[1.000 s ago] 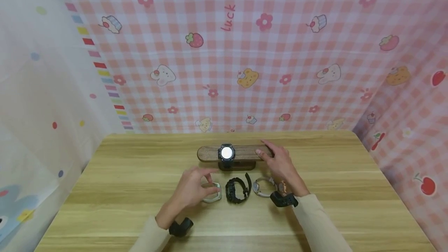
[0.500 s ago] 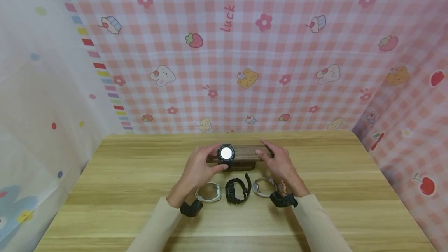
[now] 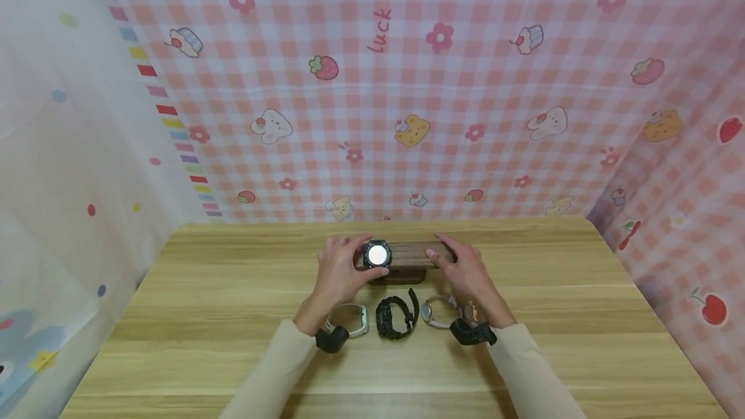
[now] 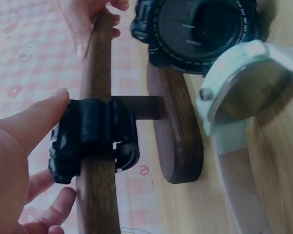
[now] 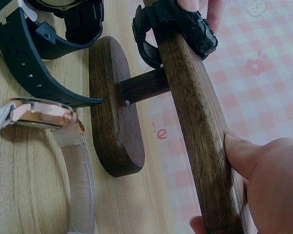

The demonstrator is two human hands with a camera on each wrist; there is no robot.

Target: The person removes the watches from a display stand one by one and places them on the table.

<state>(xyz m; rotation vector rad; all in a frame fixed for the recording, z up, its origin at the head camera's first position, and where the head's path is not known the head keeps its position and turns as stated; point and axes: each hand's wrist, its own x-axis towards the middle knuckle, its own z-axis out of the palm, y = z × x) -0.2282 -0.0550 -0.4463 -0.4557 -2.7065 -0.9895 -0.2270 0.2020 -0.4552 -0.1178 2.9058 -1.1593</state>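
A brown wooden watch stand (image 3: 410, 254) has a long bar above an oval base. A black watch (image 3: 377, 255) is strapped round the bar's left part, its face brightly lit by glare. My left hand (image 3: 339, 271) pinches this watch, thumb at the near side and fingers at the far side; the left wrist view shows a fingertip on the watch (image 4: 93, 126). My right hand (image 3: 465, 270) grips the bar's right end, with the thumb (image 5: 241, 151) pressed on the wood.
On the table (image 3: 233, 354), before the stand, lie a white watch (image 3: 363, 322), a second black watch (image 3: 385, 319) with its strap undone, and a pale-strapped watch (image 3: 427, 314). A rose-gold watch part (image 3: 470, 310) shows by my right wrist. A checked cloth (image 3: 495, 160) hangs behind.
My left hand has moved from over the white watch up to the black watch on the bar and now pinches it. The watch stays about where it was; my right hand has not moved.
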